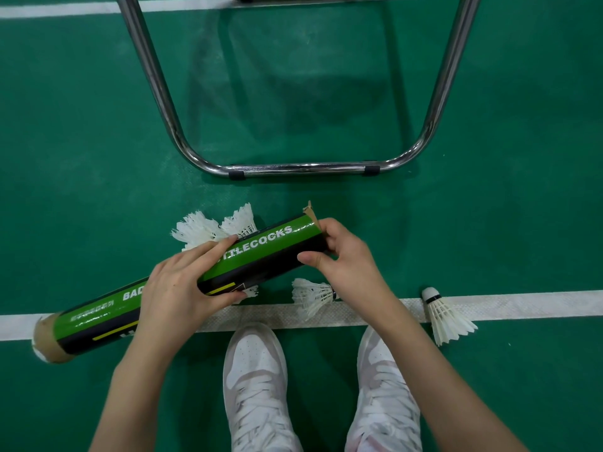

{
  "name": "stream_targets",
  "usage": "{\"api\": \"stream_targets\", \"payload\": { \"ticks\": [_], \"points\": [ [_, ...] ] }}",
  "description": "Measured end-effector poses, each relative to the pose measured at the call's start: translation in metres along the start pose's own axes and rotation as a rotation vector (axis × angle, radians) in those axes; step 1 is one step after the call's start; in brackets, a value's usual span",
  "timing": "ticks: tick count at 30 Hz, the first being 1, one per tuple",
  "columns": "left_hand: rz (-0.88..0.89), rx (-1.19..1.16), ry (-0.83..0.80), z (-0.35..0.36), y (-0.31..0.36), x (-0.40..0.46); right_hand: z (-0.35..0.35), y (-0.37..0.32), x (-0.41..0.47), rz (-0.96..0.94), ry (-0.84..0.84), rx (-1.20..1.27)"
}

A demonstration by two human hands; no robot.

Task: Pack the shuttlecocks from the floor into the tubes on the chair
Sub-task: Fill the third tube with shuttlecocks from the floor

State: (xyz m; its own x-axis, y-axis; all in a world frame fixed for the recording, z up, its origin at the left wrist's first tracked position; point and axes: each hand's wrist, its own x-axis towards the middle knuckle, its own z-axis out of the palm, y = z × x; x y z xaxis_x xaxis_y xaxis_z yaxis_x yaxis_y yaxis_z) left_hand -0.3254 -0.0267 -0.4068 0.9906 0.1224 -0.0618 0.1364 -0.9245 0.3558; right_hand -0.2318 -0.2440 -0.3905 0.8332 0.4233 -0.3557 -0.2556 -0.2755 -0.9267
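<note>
I hold the tube slantwise across the frame's middle, my left hand wrapped round its body, my right hand gripping its torn upper-right mouth. Next I judge I need the nearest shuttlecock, lying just below that hand.

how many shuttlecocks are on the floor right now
At least 5 white feathered shuttlecocks: two behind the green and black cardboard tube at and, one peeking out under it, one by the right wrist, one far right. The tube may hide more.
</note>
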Motion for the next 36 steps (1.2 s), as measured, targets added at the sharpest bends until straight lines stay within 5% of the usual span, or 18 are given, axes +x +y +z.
{"api": "stream_targets", "payload": {
  "ticks": [9, 17, 24, 36],
  "points": [
    [0.003, -0.007, -0.010, 0.002, -0.003, -0.001, -0.002, 0.001, 0.000, -0.029, -0.096, -0.049],
    [-0.041, 0.003, -0.020, -0.001, -0.006, -0.002, -0.018, 0.010, 0.002, -0.048, 0.068, 0.010],
    [-0.092, -0.032, -0.033, -0.002, -0.017, -0.005, -0.021, 0.026, 0.001, -0.037, 0.048, -0.065],
    [-0.113, -0.056, -0.018, -0.004, -0.023, -0.008, -0.003, 0.065, -0.002, -0.001, -0.245, -0.462]
  ]
}}
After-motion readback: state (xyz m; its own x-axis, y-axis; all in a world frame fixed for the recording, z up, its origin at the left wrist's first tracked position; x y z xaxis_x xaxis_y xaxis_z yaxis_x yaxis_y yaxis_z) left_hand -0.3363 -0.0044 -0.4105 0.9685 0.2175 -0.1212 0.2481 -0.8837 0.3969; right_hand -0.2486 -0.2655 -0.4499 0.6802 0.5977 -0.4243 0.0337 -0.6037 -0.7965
